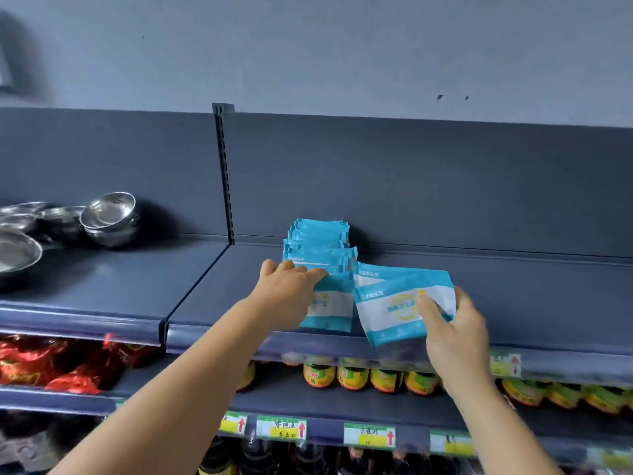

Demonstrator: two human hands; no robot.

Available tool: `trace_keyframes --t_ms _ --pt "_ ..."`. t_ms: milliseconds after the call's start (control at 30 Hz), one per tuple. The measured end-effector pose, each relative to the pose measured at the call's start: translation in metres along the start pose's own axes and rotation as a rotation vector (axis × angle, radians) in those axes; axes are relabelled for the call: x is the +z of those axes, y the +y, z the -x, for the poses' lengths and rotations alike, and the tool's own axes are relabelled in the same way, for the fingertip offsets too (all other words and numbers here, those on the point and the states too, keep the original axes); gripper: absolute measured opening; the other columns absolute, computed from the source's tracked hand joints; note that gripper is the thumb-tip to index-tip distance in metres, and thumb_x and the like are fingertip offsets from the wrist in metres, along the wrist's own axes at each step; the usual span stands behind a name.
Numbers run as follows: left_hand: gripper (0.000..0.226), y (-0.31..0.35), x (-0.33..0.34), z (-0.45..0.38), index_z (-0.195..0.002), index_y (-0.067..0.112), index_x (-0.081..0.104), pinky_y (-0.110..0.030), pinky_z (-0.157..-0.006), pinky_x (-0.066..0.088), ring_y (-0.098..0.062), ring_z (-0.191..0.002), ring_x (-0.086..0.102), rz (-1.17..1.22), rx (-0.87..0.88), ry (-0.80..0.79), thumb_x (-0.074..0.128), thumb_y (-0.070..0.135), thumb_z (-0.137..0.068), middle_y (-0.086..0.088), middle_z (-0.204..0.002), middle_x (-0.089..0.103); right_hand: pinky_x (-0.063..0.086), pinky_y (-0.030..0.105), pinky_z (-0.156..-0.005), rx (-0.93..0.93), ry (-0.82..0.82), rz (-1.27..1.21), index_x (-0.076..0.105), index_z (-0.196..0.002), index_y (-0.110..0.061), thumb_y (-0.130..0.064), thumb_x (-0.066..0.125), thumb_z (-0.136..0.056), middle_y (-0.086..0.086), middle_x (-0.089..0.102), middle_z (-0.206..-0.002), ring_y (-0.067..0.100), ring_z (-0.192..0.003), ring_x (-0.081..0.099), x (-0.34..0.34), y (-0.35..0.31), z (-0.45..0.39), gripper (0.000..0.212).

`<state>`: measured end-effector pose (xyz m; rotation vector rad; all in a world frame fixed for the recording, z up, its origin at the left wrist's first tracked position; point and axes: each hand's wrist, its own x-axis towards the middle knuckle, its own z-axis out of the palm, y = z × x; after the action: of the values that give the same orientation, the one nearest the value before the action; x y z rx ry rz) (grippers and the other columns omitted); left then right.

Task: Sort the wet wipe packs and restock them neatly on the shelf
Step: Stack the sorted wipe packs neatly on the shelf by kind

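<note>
Two wipe packs (404, 305) sit in the right hand (454, 325) at centre frame, thumb pinched over the front one, tilted past the shelf (513, 303) lip. Beside them, the left hand (291, 286) rests its fingers on the upright row (318, 255), steadying it. Pushing the pair in crooked could topple that row.

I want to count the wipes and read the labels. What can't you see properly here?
All in the head view:
- Row of wipe packs: they overlap, and the left hand covers the front ones, so no exact count.
- Packs in the right hand: thumb hides part of the print; how many is unclear.
- Price tags: writing too small and blurred.
- Jars: tops hidden behind the shelf edge.
- Metal bowls: some cut off at the left edge.
</note>
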<state>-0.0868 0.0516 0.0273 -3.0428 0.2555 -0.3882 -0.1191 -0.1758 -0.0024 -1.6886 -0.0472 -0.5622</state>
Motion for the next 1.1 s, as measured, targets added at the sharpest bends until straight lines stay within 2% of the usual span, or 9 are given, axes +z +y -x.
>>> trace_keyframes --t_ms 200,400,533,633,700,767,900,1000,1100 --pt "0.05 -0.011 0.018 -0.027 -0.143 0.039 0.027 -0.041 -0.096 0.021 -0.021 -0.111 0.037 0.063 0.0 -0.172 0.035 0.016 -0.099 0.005 -0.128 0.053 0.04 0.002 -0.046 0.057 -0.079 -0.012 0.057 -0.103 -0.016 -0.013 0.057 -0.093 -0.012 0.062 -0.088 -0.005 -0.075 0.057 0.019 0.012 -0.028 0.01" --pt "0.041 -0.022 0.029 -0.041 -0.14 0.036 0.036 -0.036 -0.097 0.02 -0.02 -0.118 0.038 0.178 -0.007 -0.039 0.039 0.028 -0.1 0.009 -0.135 0.052 0.043 0.007 -0.048 0.119 -0.103 -0.054 0.059 -0.093 -0.022 -0.015 0.058 -0.093 -0.012 0.065 -0.085 -0.003 -0.072 0.061 0.036 0.013 -0.037 0.007" --pt "0.039 -0.033 0.038 -0.04 -0.132 0.034 0.046 -0.033 -0.097 0.022 -0.019 -0.116 0.041 0.222 -0.079 0.114 0.048 0.045 -0.095 0.007 -0.128 0.052 0.049 0.023 -0.064 0.154 -0.13 -0.122 0.063 -0.088 -0.022 -0.015 0.06 -0.092 -0.009 0.071 -0.083 0.005 -0.077 0.067 0.046 0.011 -0.038 0.008" --pt "0.046 -0.04 0.046 -0.034 -0.13 0.032 0.049 -0.031 -0.096 0.029 -0.021 -0.115 0.035 0.247 -0.171 0.219 0.057 0.049 -0.089 0.002 -0.125 0.043 0.05 0.02 -0.062 0.168 -0.223 -0.076 0.064 -0.09 -0.02 -0.011 0.06 -0.091 -0.007 0.072 -0.082 0.002 -0.072 0.067 0.063 0.01 -0.037 0.01" --pt "0.042 -0.044 0.05 -0.029 -0.128 0.029 0.048 -0.03 -0.089 0.042 -0.02 -0.106 0.041 0.408 -0.237 0.234 0.062 0.035 -0.089 0.0 -0.12 0.04 0.049 0.018 -0.058 0.192 -0.277 0.016 0.062 -0.089 -0.022 -0.011 0.061 -0.09 -0.008 0.07 -0.082 0.002 -0.069 0.066 0.078 0.01 -0.035 0.01" --pt "0.034 -0.048 0.052 -0.023 -0.129 0.026 0.049 -0.03 -0.08 0.046 -0.017 -0.095 0.048 0.63 -0.255 0.215 0.05 0.021 -0.096 0.0 -0.115 0.044 0.052 0.026 -0.063 0.218 -0.265 0.105 0.061 -0.088 -0.023 -0.015 0.06 -0.09 -0.006 0.069 -0.084 0.009 -0.074 0.066 0.09 0.013 -0.032 0.008" --pt "0.037 -0.057 0.052 -0.007 -0.136 0.021 0.048 -0.025 -0.089 0.044 -0.012 -0.109 0.053 0.898 -0.249 0.204 0.038 0.027 -0.101 0.001 -0.122 0.054 0.051 0.037 -0.07 0.204 -0.181 0.271 0.055 -0.087 -0.022 -0.02 0.054 -0.092 0.0 0.066 -0.088 0.018 -0.078 0.062 0.106 0.014 -0.03 0.005" --pt "0.07 -0.049 0.049 0.005 -0.141 0.022 0.036 -0.024 -0.095 0.04 -0.006 -0.113 0.044 0.955 -0.191 0.085 0.062 0.052 -0.083 0.008 -0.123 0.041 0.047 0.034 -0.067 0.147 -0.151 0.377 0.053 -0.1 -0.015 -0.025 0.049 -0.094 0.003 0.065 -0.094 0.024 -0.082 0.06 0.123 0.01 -0.023 0.012" --pt "0.093 -0.042 0.051 0.005 -0.142 0.021 0.027 -0.022 -0.096 0.033 -0.01 -0.118 0.034 0.828 -0.196 0.078 0.076 0.053 -0.07 0.009 -0.12 0.033 0.043 0.032 -0.07 0.129 -0.179 0.463 0.048 -0.105 -0.012 -0.029 0.048 -0.095 0.005 0.061 -0.105 0.027 -0.089 0.058 0.135 0.008 -0.017 0.02"
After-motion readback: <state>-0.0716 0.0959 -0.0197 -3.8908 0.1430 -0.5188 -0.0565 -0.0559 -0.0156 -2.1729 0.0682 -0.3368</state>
